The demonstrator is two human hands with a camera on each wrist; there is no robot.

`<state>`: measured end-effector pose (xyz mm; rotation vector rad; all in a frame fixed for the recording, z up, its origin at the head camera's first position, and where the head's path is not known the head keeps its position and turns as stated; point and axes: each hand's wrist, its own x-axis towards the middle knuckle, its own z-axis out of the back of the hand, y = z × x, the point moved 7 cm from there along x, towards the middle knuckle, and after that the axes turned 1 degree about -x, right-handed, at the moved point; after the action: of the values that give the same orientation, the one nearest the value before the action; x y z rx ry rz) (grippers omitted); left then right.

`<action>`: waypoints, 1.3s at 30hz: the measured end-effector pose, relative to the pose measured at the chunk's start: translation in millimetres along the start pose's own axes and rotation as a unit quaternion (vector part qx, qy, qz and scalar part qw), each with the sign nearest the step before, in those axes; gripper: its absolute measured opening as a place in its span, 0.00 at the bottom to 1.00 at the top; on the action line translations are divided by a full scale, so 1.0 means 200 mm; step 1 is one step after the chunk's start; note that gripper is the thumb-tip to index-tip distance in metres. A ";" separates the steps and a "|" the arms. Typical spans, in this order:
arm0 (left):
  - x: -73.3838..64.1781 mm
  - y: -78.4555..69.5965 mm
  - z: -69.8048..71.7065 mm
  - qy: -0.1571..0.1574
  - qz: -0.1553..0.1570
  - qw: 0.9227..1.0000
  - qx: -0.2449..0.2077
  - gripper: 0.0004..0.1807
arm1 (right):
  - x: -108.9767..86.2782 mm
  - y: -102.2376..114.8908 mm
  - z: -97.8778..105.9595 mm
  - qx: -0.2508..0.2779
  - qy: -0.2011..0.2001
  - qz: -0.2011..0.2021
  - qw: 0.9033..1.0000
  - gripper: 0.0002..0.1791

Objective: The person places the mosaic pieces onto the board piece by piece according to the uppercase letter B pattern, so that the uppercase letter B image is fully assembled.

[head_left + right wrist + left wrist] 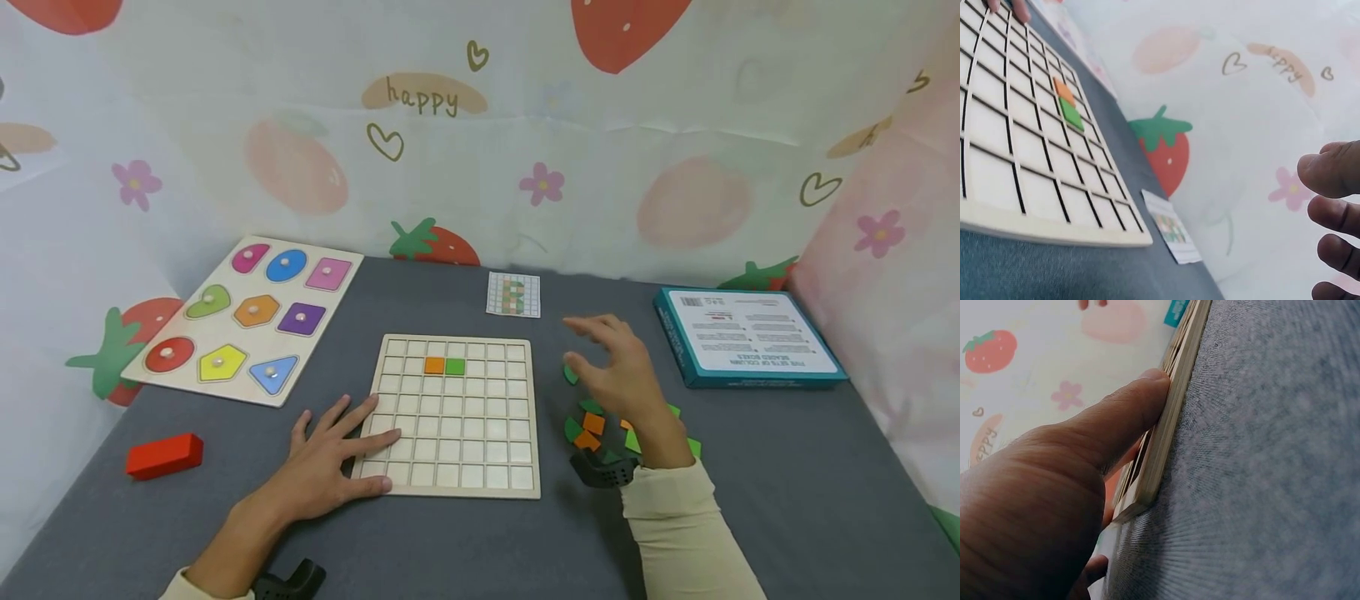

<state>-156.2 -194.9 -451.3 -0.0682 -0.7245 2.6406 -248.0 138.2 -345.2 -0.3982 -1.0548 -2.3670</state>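
Cloth [450, 183] rises beyond the grid board [451, 428], printed with strawberries, flowers, hearts and the word "happy". A grey-covered bench [480, 550] carries the board. Left of the board and a little beyond lies a peg puzzle [243, 285] with nine coloured shapes. Right of the board, well apart, is a teal box [750, 337]; its upside-down label appears to read "FIVE SETS OF COLUMN BEADED BOXES", beside a barcode and lines too small to make out.

The hands are apart. The left hand [330, 467] rests spread on the board's near left edge; the right hand [618, 367] hovers right of the board, thumb and fingers parted, nothing visible between them.

A red block [165, 457] sits well left of the board. Just beyond the board lies a card [513, 295] showing an orange and green pattern. In the board's second row from the far edge, an orange tile [434, 365] and a green tile [454, 366] sit side by side; loose pieces [593, 423] lie right of the board.

Filling cells one by one seems in hand; the next move would call for pinching a loose piece matching the card.
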 end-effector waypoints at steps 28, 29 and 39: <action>0.00 -0.01 0.00 -0.003 0.000 1.000 -0.002 0.35 | -0.07 -0.34 -0.14 -0.037 0.103 -0.134 0.985 0.24; 0.00 -0.01 0.00 -0.003 0.000 1.000 -0.001 0.35 | -0.07 -0.35 -0.15 -0.039 0.110 -0.137 0.984 0.24; 0.00 0.00 0.00 0.001 0.004 1.000 -0.003 0.35 | -0.09 -0.40 -0.20 -0.056 0.152 -0.154 0.975 0.25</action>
<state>-156.1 -194.2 -450.6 -0.0746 -0.7327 2.6468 -281.1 158.9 -428.8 0.0985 -0.8921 -2.6595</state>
